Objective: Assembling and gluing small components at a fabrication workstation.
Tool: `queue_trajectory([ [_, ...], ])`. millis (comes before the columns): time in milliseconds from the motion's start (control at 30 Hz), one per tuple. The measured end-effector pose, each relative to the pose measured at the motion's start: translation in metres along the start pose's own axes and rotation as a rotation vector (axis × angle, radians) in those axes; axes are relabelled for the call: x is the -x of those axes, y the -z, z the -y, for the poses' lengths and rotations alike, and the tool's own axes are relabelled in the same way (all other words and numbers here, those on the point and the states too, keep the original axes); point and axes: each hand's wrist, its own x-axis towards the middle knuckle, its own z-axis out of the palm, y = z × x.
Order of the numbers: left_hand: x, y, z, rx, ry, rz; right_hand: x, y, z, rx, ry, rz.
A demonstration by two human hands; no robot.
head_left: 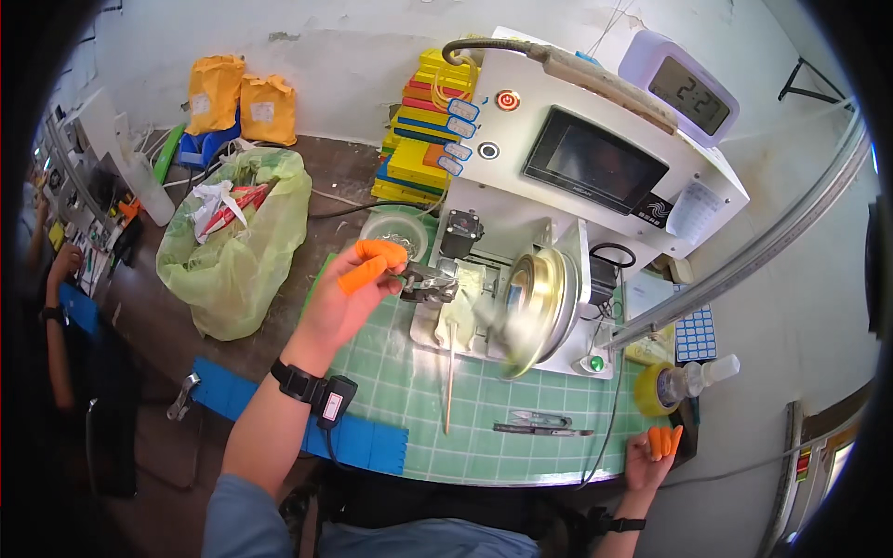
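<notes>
My left hand (pixel 349 284), with orange finger cots, is closed at the end of a metal clamp (pixel 429 283) on the white benchtop machine (pixel 605 84). Right of the clamp is a gold-and-silver wheel (pixel 542 302), its lower left part smeared. A pale cloth (pixel 462 302) lies under the clamp, and a thin wooden stick (pixel 450 391) runs from it toward me. My right hand (pixel 648 460), also in orange cots, is curled at the table's right front edge; whatever it holds, if anything, is hidden. Nearer the middle lie small snips (pixel 541 418) and dark tweezers (pixel 539 431).
A green gridded mat (pixel 391 391) covers the bench. Left stands a light green plastic bag (pixel 237 270) of waste; behind the clamp, a round clear dish (pixel 394 232). Stacked yellow blocks (pixel 419 139) are at the back. A tape roll (pixel 654 389) and pump bottle (pixel 716 370) are at right.
</notes>
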Motion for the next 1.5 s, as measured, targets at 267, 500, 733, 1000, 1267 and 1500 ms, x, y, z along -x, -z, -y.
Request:
queue_trajectory([
  [267, 0.001, 0.003, 0.0, 0.002, 0.0, 0.023, 0.004, -0.008, -0.002, -0.005, -0.027, -0.055],
  [500, 0.0, 0.001, 0.0, -0.005, 0.001, 0.031, 0.003, -0.008, -0.001, -0.01, -0.051, -0.044],
  [733, -0.002, 0.003, 0.001, 0.015, 0.012, 0.028, 0.001, -0.005, 0.001, -0.006, -0.072, 0.058],
  [1000, 0.001, 0.007, 0.003, 0.047, -0.035, 0.073, 0.005, -0.008, 0.0, -0.003, -0.073, -0.047],
  [1267, 0.001, 0.011, 0.003, 0.012, -0.015, 0.061, 0.03, -0.13, -0.025, 1.553, -0.044, 0.546],
  [1500, -0.005, 0.003, 0.007, 0.01, -0.031, 0.056, 0.011, -0.16, -0.086, 2.049, 0.223, 0.842],
])
